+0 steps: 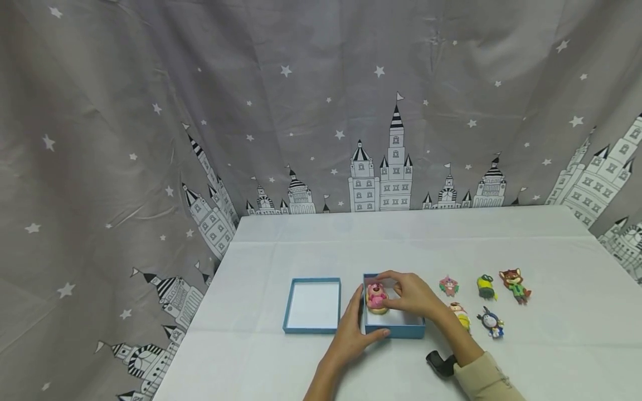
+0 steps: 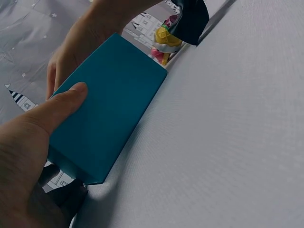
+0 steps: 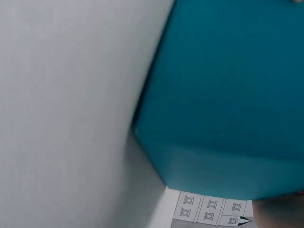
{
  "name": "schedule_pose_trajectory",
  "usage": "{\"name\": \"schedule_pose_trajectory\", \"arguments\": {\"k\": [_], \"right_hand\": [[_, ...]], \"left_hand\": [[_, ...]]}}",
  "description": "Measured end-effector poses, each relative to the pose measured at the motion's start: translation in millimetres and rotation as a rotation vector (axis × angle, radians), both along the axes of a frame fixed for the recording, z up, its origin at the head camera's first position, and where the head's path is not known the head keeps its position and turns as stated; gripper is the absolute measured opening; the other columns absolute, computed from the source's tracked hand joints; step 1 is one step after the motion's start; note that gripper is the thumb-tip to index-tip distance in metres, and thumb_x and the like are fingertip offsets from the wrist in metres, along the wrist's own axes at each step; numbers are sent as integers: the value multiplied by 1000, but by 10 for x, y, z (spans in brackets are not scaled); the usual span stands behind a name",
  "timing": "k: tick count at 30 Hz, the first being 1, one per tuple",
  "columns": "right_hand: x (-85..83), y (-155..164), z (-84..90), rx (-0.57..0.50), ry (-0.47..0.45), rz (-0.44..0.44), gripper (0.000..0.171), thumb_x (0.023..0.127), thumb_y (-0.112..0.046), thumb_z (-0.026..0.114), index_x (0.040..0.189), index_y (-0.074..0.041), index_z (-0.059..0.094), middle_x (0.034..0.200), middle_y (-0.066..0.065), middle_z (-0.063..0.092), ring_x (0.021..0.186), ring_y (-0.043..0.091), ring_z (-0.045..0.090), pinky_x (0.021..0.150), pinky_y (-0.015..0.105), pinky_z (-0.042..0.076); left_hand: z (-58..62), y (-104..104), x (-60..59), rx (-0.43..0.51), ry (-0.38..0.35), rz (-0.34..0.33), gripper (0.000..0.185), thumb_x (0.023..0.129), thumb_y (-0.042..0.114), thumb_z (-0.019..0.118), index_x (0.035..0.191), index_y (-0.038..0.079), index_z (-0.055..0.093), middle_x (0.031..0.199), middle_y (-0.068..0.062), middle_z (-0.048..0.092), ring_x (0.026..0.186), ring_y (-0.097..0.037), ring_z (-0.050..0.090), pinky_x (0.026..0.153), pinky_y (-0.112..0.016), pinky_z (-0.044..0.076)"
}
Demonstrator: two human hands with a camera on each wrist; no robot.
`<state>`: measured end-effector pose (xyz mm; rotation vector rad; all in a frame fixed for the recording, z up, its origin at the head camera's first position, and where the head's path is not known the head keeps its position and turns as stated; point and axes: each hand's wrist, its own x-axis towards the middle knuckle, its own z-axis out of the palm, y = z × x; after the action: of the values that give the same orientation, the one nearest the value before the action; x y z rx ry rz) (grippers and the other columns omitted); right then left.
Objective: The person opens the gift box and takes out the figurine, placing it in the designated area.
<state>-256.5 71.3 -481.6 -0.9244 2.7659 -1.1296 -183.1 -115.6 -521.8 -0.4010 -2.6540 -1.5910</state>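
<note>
A small blue box (image 1: 401,329) stands on the white table, its outer wall filling the left wrist view (image 2: 107,114) and the right wrist view (image 3: 228,95). My left hand (image 1: 357,329) grips the box's near left corner, thumb (image 2: 59,107) pressed on the front wall. My right hand (image 1: 408,292) pinches a pink bear figure (image 1: 376,296) standing inside the box at its left end. The box's blue lid (image 1: 312,306) lies open side up to the left.
Several small cartoon figures lie right of the box: a pink one (image 1: 448,285), a yellow one (image 1: 485,287), a fox (image 1: 515,284), a grey one (image 1: 491,322) and one (image 1: 460,315) by my right wrist. A grey star-and-castle curtain (image 1: 321,111) hangs behind.
</note>
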Motion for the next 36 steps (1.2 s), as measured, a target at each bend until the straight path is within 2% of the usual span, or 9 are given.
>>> {"name": "schedule_pose_trajectory", "arguments": {"k": [4, 9, 14, 21, 25, 30, 33, 36], "right_hand": [[20, -38, -42, 87, 88, -44, 57, 68, -44, 78, 118, -21, 62, 47, -14, 28, 44, 2, 21, 41, 18, 18], [42, -79, -67, 207, 194, -75, 61, 66, -50, 77, 118, -20, 63, 50, -16, 36, 47, 3, 30, 44, 19, 25], [51, -101, -82, 261, 202, -93, 62, 65, -51, 77, 118, -22, 63, 55, -17, 43, 51, 3, 37, 48, 21, 31], [61, -109, -86, 265, 204, -116, 59, 63, -45, 81, 113, -20, 64, 63, -13, 53, 58, 6, 40, 58, 24, 34], [61, -112, -92, 269, 195, -121, 60, 62, -45, 81, 113, -19, 64, 65, -13, 55, 59, 6, 41, 58, 25, 35], [53, -110, -100, 294, 216, -115, 63, 62, -49, 80, 114, -18, 64, 63, -12, 54, 57, 5, 40, 57, 25, 36], [51, -110, -108, 301, 241, -110, 62, 62, -49, 80, 113, -17, 65, 70, -9, 63, 55, 5, 38, 62, 29, 41], [50, -106, -115, 296, 253, -106, 61, 61, -48, 80, 111, -15, 66, 70, -9, 63, 54, 6, 35, 64, 30, 41]], "left_hand": [[-9, 6, 0, -8, 0, 4, 105, 72, 50, 73, 149, 11, 11, 150, -12, 21, 135, -31, 23, 107, -51, 25], [-12, 8, -1, -10, -7, 15, 104, 73, 49, 73, 149, 13, 12, 150, -12, 22, 135, -31, 23, 107, -51, 25], [-18, 10, 4, -11, -13, 15, 104, 73, 50, 73, 149, 13, 12, 150, -12, 22, 135, -30, 23, 107, -50, 24], [-17, 17, -2, -23, -5, 24, 103, 72, 49, 73, 149, 14, 13, 150, -12, 23, 135, -30, 24, 107, -50, 24], [-21, 19, -4, -24, -5, 24, 103, 72, 49, 74, 149, 15, 13, 150, -12, 23, 135, -30, 24, 107, -50, 24], [-18, 19, -4, -17, 1, 22, 103, 72, 48, 74, 149, 14, 13, 150, -11, 24, 135, -29, 24, 107, -49, 24], [-13, 17, -3, -16, 3, 21, 103, 72, 48, 74, 149, 13, 13, 150, -11, 24, 135, -30, 24, 107, -50, 24], [-10, 16, -2, -15, -2, 19, 104, 72, 48, 74, 149, 12, 13, 150, -11, 23, 135, -30, 24, 107, -50, 23]]}}
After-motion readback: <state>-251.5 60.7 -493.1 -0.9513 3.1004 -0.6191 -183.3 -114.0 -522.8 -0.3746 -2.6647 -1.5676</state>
